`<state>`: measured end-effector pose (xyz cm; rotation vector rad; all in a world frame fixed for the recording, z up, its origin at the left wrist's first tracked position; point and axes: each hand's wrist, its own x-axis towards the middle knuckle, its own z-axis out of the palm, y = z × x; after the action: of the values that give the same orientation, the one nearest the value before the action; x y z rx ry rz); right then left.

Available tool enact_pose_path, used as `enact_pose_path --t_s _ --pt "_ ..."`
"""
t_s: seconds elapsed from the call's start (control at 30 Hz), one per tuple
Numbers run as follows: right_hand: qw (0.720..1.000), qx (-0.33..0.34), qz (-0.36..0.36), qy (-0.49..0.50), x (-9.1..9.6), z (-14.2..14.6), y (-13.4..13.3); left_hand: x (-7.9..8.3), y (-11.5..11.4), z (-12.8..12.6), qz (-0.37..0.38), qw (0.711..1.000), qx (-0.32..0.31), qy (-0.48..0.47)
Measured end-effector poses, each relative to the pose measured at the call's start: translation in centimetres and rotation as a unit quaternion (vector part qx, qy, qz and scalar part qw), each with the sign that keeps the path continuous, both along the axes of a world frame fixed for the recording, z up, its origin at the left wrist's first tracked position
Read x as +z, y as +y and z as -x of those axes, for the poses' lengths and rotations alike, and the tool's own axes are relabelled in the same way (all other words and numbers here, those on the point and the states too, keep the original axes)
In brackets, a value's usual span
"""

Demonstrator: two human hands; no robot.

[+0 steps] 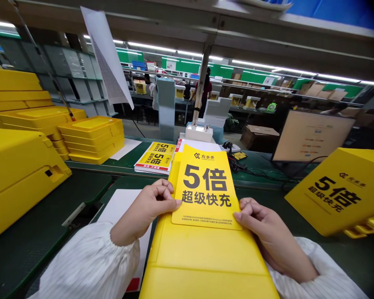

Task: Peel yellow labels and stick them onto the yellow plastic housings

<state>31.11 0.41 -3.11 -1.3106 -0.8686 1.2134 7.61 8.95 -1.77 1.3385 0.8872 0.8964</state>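
Observation:
A yellow sticker sheet (205, 187) printed with a large "5" and black characters lies over a yellow plastic casing (205, 257) in front of me. My left hand (149, 205) pinches the sheet's left edge with curled fingers. My right hand (258, 220) pinches its lower right corner, thumb on top. Both wrists wear white ribbed sleeves. The sheet's lower edge sits on the casing's flat face.
Yellow casings are stacked at the left (92, 139), and a large one (18, 174) stands nearer. A finished labelled casing (339, 191) leans at right. A pile of sticker sheets (156, 158), a monitor (311, 135) and cables lie behind. A person (204, 91) stands far back.

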Motion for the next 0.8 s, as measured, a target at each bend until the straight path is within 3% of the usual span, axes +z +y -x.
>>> enact_pose_path --t_s 0.8 --pt "0.999 0.012 -0.016 -0.045 -0.29 -0.13 0.07 0.39 -0.28 -0.19 -0.004 1.000 0.007 0.024"
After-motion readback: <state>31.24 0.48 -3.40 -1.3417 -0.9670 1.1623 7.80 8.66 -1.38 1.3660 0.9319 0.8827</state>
